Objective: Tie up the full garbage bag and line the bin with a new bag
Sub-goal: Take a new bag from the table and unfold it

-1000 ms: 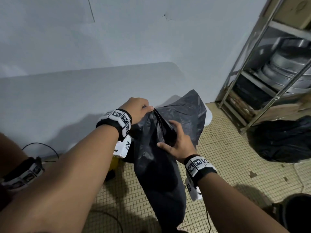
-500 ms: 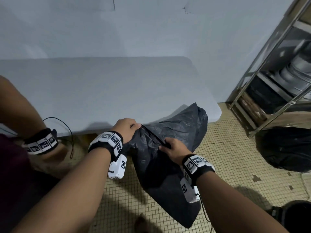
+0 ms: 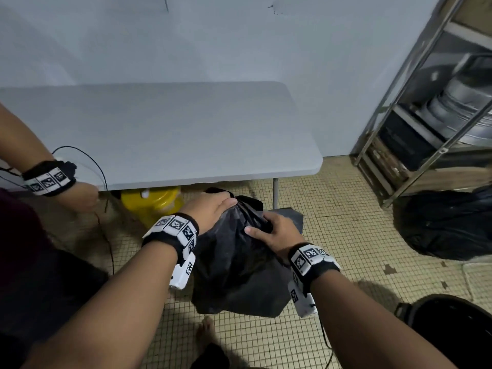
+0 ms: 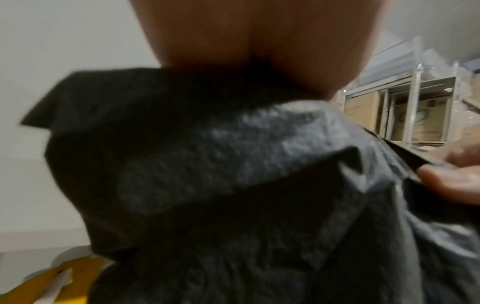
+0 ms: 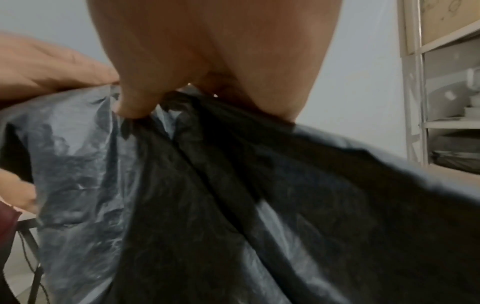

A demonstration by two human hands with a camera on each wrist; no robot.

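Left hand (image 3: 210,210): grips one edge of the black bag (image 3: 234,275).
Right hand (image 3: 277,235): pinches the opposite edge.
Reason: probably to open its mouth.

bag (image 3: 234,265): thin black plastic film, crinkled, faint sheen on folds; greyer & semi-glossy where light hits, seen close in wrist views (image 4: 233,164) (image 5: 78,154)
table (image 3: 165,134): grey plastic top, matt, smooth, rounded edge; thin metal leg
floor (image 3: 346,235): small square tiles, yellowish, dull, worn w/ dark chipped spots
rack (image 3: 415,107): bare metal angle frame, brushed, slight shine
pans on rack (image 3: 458,113): stacked metal, silvery, satin
yellow tub (image 3: 149,203): glossy plastic
2nd bag (image 3: 450,225): black plastic, wrinkled, low gloss
wall (image 3: 239,41): painted, matt, smooth
wristbands (image 3: 175,230): black fabric w/ hard white plastic blocks, printed b/w markers
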